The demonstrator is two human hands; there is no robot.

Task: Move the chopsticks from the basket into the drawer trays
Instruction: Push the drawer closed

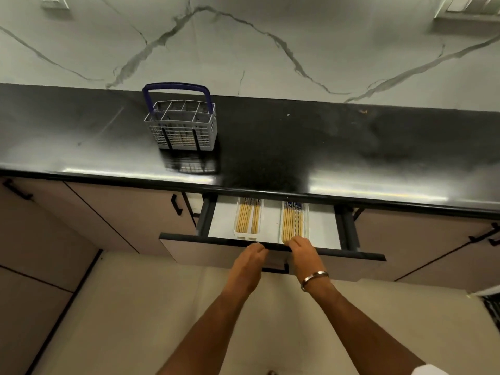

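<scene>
A grey wire basket (184,128) with a blue handle stands on the black counter; something pale shows through its lower grid. Below the counter a drawer (270,249) is partly pulled out. Inside it lie two clear trays holding bamboo chopsticks: a left tray (247,219) and a right tray (293,221). My left hand (250,262) rests with fingers together against the drawer's front edge. My right hand (303,251), a metal bangle on its wrist, rests on the same edge, fingertips over the rim near the right tray. Neither hand holds chopsticks.
The glossy black counter (351,147) runs across the view under a marble-patterned wall. Cabinet doors with black handles (177,204) flank the drawer. The beige floor (135,307) lies below. A dark grille (492,309) shows at the right edge.
</scene>
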